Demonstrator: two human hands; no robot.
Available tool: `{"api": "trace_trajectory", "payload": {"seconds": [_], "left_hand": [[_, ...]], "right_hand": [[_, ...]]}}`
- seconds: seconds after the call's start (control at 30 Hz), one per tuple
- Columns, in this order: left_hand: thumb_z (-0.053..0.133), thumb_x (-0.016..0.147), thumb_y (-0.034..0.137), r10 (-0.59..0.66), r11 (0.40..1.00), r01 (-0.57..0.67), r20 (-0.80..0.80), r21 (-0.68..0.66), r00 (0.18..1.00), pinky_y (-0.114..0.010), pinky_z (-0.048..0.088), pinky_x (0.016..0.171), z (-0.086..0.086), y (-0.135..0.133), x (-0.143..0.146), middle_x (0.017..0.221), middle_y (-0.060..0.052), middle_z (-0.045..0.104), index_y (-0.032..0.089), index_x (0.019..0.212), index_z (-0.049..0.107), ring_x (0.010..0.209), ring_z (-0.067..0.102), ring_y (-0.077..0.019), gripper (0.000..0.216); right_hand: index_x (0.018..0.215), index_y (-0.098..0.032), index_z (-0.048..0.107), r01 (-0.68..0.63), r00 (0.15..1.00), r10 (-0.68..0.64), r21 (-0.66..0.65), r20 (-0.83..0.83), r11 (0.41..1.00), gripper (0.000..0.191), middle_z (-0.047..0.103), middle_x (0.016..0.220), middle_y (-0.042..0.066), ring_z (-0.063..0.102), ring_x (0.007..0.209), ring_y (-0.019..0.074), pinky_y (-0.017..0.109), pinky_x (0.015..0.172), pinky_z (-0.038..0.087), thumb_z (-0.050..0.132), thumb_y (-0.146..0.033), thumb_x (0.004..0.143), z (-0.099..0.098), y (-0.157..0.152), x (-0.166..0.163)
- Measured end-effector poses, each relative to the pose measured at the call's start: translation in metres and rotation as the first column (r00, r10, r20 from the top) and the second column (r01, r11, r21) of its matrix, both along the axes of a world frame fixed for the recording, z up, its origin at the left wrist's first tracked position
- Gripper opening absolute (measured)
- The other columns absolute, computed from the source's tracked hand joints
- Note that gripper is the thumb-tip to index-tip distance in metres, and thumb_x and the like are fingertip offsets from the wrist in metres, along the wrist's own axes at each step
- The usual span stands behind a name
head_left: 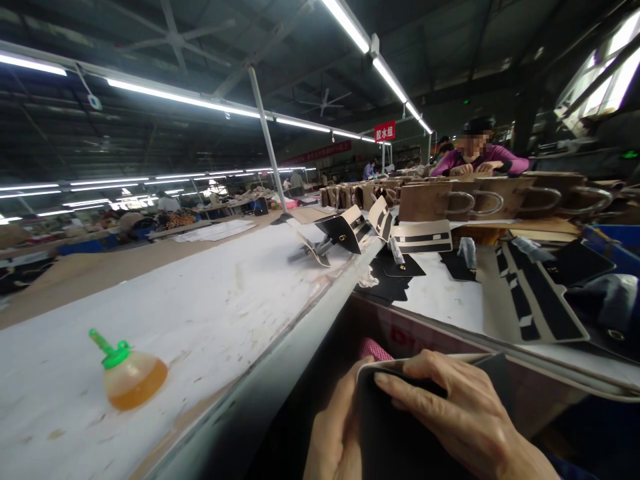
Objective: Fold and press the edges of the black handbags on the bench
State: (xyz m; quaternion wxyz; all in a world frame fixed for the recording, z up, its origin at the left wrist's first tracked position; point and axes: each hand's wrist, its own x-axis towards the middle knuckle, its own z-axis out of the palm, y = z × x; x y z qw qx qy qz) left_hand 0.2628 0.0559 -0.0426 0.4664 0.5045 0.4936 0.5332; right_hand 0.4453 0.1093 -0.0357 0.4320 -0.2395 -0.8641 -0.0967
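Between my hands is a black leather-like bag panel (395, 427) with a pale edge, held up in front of the bench edge. My left hand (337, 427) grips its left side, fingers wrapped behind and partly hidden. Across the top edge lies my right hand (455, 407), its fingers pressed on the black face and the thumb side near the rim. The panel's lower part runs out of view. Past it, a bit of pink checked cloth (374, 349) shows.
A glue bottle (135, 380) with a green cap and amber liquid stands on the white-covered table (215, 313). Black and cream bag pieces (540, 293) lie on the right bench. Brown bags with clear-wrapped handles (425, 201) stand behind, before a person in purple (505, 159).
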Motion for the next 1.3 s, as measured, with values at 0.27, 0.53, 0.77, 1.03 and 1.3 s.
{"api": "trace_trajectory", "payload": {"seconds": [0.27,0.53,0.77,1.03,1.3], "left_hand": [[0.052,0.093,0.044,-0.028,0.996,0.027,0.014,0.085,1.0,-0.021,0.055,0.085,-0.005,0.001,0.0,0.12,-0.004,0.072,0.024,0.126,0.065,0.106,0.069,-0.0197,0.041],[0.049,0.094,0.046,-0.114,0.989,0.117,-0.028,0.095,0.993,-0.019,0.055,0.073,-0.006,0.005,-0.002,0.107,-0.004,0.076,0.024,0.134,0.059,0.091,0.073,-0.017,0.047],[0.041,0.091,0.063,-0.036,0.997,0.044,-0.123,0.064,0.992,-0.03,0.055,0.086,0.0,-0.003,-0.01,0.097,-0.007,0.075,0.024,0.124,0.067,0.087,0.07,-0.0221,0.057],[0.039,0.09,0.066,0.099,0.989,-0.059,-0.321,0.134,0.942,-0.028,0.05,0.079,0.002,-0.001,-0.005,0.093,-0.004,0.071,0.03,0.111,0.068,0.096,0.064,-0.0228,0.051],[0.046,0.093,0.051,0.171,0.964,-0.067,-0.408,0.256,0.897,-0.03,0.05,0.072,-0.011,0.007,-0.006,0.083,-0.005,0.072,0.029,0.113,0.066,0.074,0.066,-0.0213,0.037]], "right_hand": [[0.139,-0.029,0.053,-0.023,0.999,0.022,0.049,0.029,0.999,0.045,0.065,0.09,0.002,0.062,0.074,0.0111,0.022,0.063,0.05,0.051,-0.012,0.098,0.001,0.001,0.001],[0.134,-0.025,0.057,-0.046,0.999,0.046,0.021,0.014,0.999,0.039,0.066,0.092,0.004,0.064,0.079,0.0128,0.022,0.064,0.051,0.051,-0.013,0.098,0.006,-0.002,-0.001],[0.139,-0.032,0.051,-0.006,1.0,0.005,0.029,0.03,1.0,0.046,0.066,0.092,0.002,0.065,0.077,0.0128,0.023,0.068,0.053,0.051,-0.014,0.097,-0.003,-0.002,0.005],[0.144,-0.033,0.046,-0.045,0.995,0.051,-0.078,0.081,0.996,0.048,0.068,0.098,0.005,0.067,0.087,0.0159,0.023,0.072,0.055,0.047,-0.017,0.098,0.0,-0.006,0.001],[0.144,-0.028,0.044,-0.06,0.995,0.067,-0.098,0.076,0.993,0.045,0.067,0.1,0.006,0.065,0.092,0.0168,0.026,0.078,0.055,0.046,-0.017,0.1,-0.002,-0.007,-0.005]]}}
